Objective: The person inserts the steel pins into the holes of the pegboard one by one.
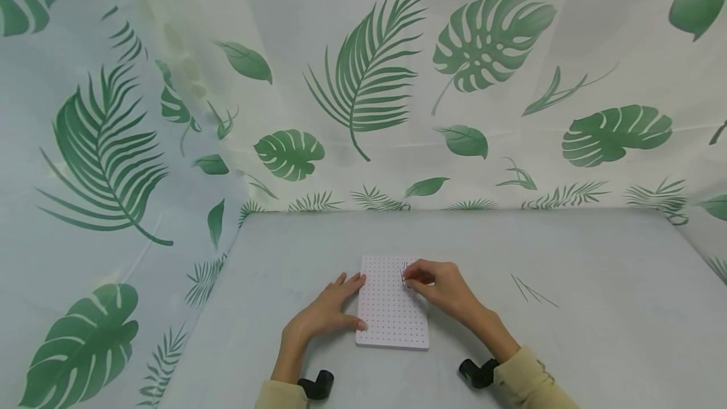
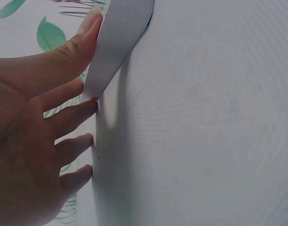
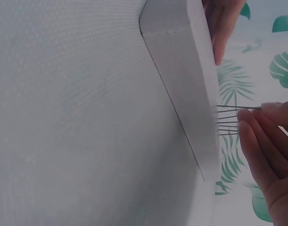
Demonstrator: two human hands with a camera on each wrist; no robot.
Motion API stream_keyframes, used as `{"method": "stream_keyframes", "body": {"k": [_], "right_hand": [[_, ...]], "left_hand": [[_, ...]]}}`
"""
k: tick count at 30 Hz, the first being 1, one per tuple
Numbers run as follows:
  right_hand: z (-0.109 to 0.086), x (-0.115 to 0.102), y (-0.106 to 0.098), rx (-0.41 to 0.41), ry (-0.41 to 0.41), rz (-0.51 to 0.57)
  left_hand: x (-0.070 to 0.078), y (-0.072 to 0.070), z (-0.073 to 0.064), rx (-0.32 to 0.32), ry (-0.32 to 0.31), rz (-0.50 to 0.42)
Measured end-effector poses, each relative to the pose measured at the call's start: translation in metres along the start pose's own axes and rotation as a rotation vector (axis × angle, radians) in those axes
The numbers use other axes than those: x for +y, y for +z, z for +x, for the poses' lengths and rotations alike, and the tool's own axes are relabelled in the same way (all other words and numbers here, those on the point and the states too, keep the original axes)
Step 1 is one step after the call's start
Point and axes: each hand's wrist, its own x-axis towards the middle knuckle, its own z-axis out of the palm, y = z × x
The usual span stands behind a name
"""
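Observation:
A white pegboard (image 1: 392,320) with rows of small holes lies flat on the table. At its upper right, my right hand (image 1: 445,286) pinches a thin dark metal pin (image 3: 233,107) between thumb and fingertips. The pin's far end meets the board's top face. Several similar pins (image 3: 227,123) stand upright in the board right beside it, partly hidden by the fingers in the head view. My left hand (image 1: 326,309) is spread at the board's left edge, its thumb (image 2: 89,35) against the side and its other fingers extended.
A few loose thin pins (image 1: 536,291) lie on the pale tabletop (image 1: 613,333) to the right of the board. Behind and at the left hangs a white cloth (image 1: 397,100) with green leaf prints. A black wrist device (image 1: 478,373) sits at the right sleeve.

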Motion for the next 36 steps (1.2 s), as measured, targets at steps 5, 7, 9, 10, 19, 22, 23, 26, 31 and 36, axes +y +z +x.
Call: {"method": "stream_keyframes", "body": {"k": [5, 7, 9, 10, 19, 22, 23, 26, 31, 36], "right_hand": [[-0.003, 0.0, -0.007, -0.002, -0.001, -0.034], [-0.006, 0.001, -0.011, 0.009, 0.0, -0.049], [-0.009, 0.003, -0.016, 0.022, 0.0, -0.056], [-0.011, 0.004, -0.019, 0.029, 0.0, -0.058], [-0.033, 0.018, -0.049, 0.05, 0.052, -0.109], [-0.042, 0.022, -0.059, 0.049, 0.061, -0.133], [-0.045, 0.024, -0.062, 0.05, 0.059, -0.141], [-0.054, 0.03, -0.072, 0.055, 0.052, -0.162], [-0.068, 0.041, -0.088, 0.072, 0.046, -0.2], [-0.079, 0.051, -0.1, 0.082, 0.047, -0.233]], "left_hand": [[0.0, 0.0, 0.001, -0.004, -0.001, 0.002], [0.0, 0.0, 0.001, -0.005, 0.003, 0.006], [0.001, 0.0, 0.002, -0.004, 0.006, 0.009], [0.001, 0.0, 0.002, -0.003, 0.01, 0.008], [0.003, 0.002, 0.0, -0.001, -0.001, -0.012], [0.003, 0.002, 0.0, -0.001, -0.001, -0.012], [0.003, 0.001, -0.001, -0.001, -0.002, -0.012], [0.005, -0.001, 0.0, 0.0, 0.002, -0.008], [0.008, -0.001, -0.001, -0.004, -0.009, -0.009], [0.009, 0.0, -0.001, -0.006, -0.024, -0.007]]}}
